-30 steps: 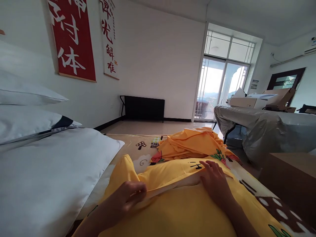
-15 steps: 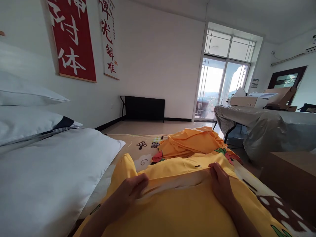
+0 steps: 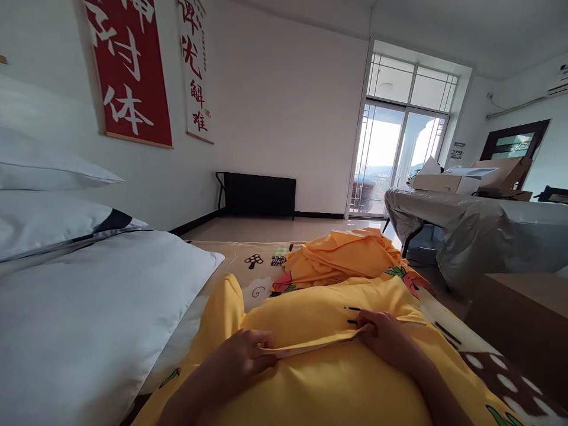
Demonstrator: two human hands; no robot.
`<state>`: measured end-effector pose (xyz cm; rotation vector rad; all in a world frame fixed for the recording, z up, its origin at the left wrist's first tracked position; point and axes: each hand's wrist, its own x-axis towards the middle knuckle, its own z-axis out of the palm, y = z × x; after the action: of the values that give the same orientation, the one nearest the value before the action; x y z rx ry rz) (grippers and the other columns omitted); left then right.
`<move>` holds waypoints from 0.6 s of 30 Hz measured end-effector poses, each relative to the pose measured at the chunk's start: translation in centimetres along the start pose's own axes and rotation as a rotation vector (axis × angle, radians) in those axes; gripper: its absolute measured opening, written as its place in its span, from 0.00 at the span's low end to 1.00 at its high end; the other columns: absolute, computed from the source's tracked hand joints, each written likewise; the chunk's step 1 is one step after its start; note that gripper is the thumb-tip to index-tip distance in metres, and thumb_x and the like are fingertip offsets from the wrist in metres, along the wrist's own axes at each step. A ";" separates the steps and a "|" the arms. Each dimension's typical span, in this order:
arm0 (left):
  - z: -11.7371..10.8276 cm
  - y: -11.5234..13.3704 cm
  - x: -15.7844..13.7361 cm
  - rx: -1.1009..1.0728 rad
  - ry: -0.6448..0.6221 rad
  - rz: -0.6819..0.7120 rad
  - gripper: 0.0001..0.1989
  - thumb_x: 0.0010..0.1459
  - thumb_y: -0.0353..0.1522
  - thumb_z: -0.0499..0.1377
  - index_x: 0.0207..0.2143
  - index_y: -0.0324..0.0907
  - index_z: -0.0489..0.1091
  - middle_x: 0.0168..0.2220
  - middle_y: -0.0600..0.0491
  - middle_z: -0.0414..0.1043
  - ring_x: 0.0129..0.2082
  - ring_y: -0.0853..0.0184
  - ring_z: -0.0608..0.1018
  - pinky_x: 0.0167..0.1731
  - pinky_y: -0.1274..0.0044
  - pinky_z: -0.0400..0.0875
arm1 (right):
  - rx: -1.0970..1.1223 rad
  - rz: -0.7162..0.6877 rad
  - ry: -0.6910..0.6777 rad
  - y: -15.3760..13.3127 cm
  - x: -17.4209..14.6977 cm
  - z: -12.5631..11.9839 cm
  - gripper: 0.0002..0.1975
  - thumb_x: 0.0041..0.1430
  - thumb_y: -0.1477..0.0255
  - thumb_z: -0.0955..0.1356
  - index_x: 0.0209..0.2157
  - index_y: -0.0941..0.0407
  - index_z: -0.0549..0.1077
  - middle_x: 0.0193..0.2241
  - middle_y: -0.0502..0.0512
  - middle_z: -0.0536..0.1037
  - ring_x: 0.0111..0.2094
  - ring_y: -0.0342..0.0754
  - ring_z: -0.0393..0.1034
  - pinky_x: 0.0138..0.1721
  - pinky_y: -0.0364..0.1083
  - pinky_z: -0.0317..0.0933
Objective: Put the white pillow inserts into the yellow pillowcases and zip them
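Note:
A yellow pillowcase (image 3: 323,390) with black, green and red printed marks spreads across the bed in front of me, plumped out by a filling. My left hand (image 3: 243,362) pinches the edge of its opening on the left side. On the right, the fingers of my right hand (image 3: 387,338) are closed on the same edge, which stretches as a nearly straight fold between both hands. Only a thin pale strip shows in the slit. A yellow corner stands up beyond my left hand. Crumpled orange fabric (image 3: 344,254) lies just past the pillowcase.
White pillows (image 3: 84,325) are stacked along the left side. Beneath everything is a patterned beige blanket (image 3: 235,257). At the right stand a brown cardboard box (image 3: 523,307) and a plastic-covered table (image 3: 474,219) with boxes on it. A black panel (image 3: 260,195) leans near the far wall.
Both hands have moved lower and nearer to each other, the right one shifting left. The pillowcase opening has narrowed, and less of the white inside shows.

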<state>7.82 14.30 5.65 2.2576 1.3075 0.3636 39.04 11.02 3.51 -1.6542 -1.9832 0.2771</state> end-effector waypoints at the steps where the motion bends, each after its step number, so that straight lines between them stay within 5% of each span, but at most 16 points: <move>1: 0.1 -0.1 0.1 0.005 -0.002 0.013 0.14 0.53 0.41 0.51 0.21 0.42 0.57 0.22 0.58 0.57 0.25 0.70 0.62 0.26 0.79 0.53 | -0.020 0.021 0.011 0.4 0.1 -0.1 0.09 0.45 0.76 0.61 0.29 0.54 0.70 0.28 0.49 0.76 0.32 0.47 0.67 0.31 0.42 0.51; 12: -1.2 -1.7 -0.9 -0.059 -0.064 -0.065 0.17 0.53 0.45 0.51 0.22 0.42 0.54 0.23 0.59 0.48 0.24 0.72 0.55 0.24 0.79 0.50 | -0.382 0.407 0.108 8.0 -0.1 -3.7 0.12 0.40 0.81 0.60 0.22 0.54 0.72 0.26 0.53 0.77 0.33 0.50 0.69 0.31 0.45 0.46; 18: -2.9 -2.5 -2.1 -0.020 -0.016 -0.043 0.13 0.53 0.40 0.51 0.23 0.41 0.59 0.28 0.56 0.59 0.28 0.69 0.63 0.30 0.79 0.58 | -0.379 0.433 0.080 9.6 0.9 -1.9 0.14 0.43 0.81 0.60 0.24 0.55 0.75 0.29 0.57 0.79 0.32 0.50 0.70 0.29 0.44 0.47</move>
<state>3.56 14.32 6.76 2.2078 1.3359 0.3419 48.02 13.75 0.73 -2.2955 -1.6728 -0.0162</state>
